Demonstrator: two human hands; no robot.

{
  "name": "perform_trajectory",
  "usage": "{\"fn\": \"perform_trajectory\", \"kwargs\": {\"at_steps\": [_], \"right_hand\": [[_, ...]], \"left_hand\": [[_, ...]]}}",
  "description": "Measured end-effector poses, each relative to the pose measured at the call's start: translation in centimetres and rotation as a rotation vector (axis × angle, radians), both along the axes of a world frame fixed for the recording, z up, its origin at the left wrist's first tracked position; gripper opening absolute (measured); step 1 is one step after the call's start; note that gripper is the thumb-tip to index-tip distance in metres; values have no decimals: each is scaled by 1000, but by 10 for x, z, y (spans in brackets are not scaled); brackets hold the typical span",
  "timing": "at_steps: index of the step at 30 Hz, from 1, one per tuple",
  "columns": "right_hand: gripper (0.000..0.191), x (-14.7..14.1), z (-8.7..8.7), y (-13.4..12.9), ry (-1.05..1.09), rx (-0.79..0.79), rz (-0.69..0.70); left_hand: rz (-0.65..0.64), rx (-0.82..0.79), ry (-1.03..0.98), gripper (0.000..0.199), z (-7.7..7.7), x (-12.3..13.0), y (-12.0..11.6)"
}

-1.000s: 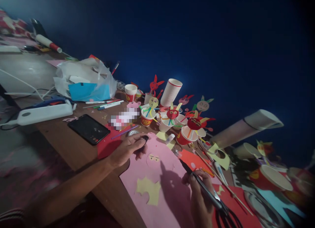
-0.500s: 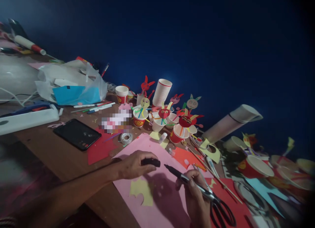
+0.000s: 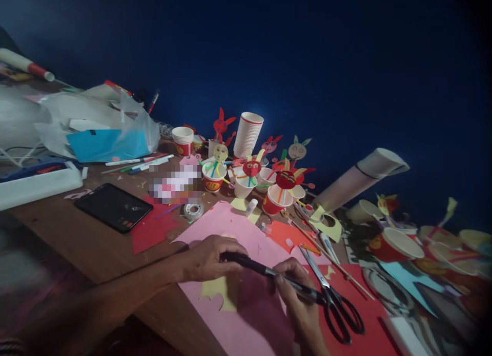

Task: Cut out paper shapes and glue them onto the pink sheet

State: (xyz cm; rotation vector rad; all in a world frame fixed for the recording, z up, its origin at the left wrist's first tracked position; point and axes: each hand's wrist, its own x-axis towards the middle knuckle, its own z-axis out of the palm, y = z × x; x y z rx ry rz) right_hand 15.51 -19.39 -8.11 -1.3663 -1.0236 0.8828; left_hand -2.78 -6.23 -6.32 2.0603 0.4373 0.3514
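Note:
Above a pink paper sheet point(image 3: 261, 325), my left hand point(image 3: 207, 258) pinches the black cap point(image 3: 231, 256) of a marker. My right hand point(image 3: 298, 297) is closed around the grey and black barrel of the marker point(image 3: 286, 280). Cap and marker now meet in one line, and the tip is hidden. Under my hands lies a yellow paper scrap point(image 3: 219, 295) with a scalloped cut edge, partly in shadow. Scissors point(image 3: 326, 289) with black handles rest on red paper point(image 3: 369, 279) just right of my right hand.
Paper cups point(image 3: 214, 178) with rabbit-like paper figures stand behind the pink sheet, beside a tall cup stack point(image 3: 249, 135). A phone point(image 3: 114, 206) and a tape roll point(image 3: 193, 209) lie to the left. A glue stick point(image 3: 251, 207) and a thin wooden stick point(image 3: 338, 264) are near the sheet.
The marker in my right hand has moved left and up, and its tip has gone into the cap in my left hand. The view has shifted slightly.

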Motion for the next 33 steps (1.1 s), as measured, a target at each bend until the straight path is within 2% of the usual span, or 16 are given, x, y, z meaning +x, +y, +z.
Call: {"fn": "perform_trajectory", "kwargs": {"at_steps": [5,10,14,17,19,20,21,22,23,25,27,30,33], "right_hand": [[20,-17,4,3,-6,-38,28],[21,-30,-4,0,69,1,-23],[21,-33,-8,0,62,45,1],[19,-29,-5,3,9,47,-13],[18,-21,-3,4,-59,51,9],[17,-15,-3,5,-106,59,28],[16,-8,-2,6,-137,69,21],[16,-1,-1,7,-172,84,-4],[16,6,0,8,-223,88,-39],[18,18,2,10,-454,77,-104],[21,27,6,12,-662,61,-76],[29,34,13,14,-979,-9,-12],[43,35,19,13,-1270,-138,-87]], "left_hand": [[-95,146,-41,21,0,1,-2],[-207,157,-79,20,1,2,-6],[-214,184,-106,20,-1,5,-11],[-209,226,-79,20,3,5,-9],[-145,253,-47,24,11,0,-2],[-73,261,-37,36,16,-4,2],[40,248,-43,49,20,-10,7],[155,217,-58,43,23,-16,13],[267,204,-47,28,24,-24,17],[350,250,-3,25,23,-38,23],[309,292,102,26,16,-49,20],[166,379,264,17,5,-52,4],[102,496,400,15,-3,-46,-12]]}}
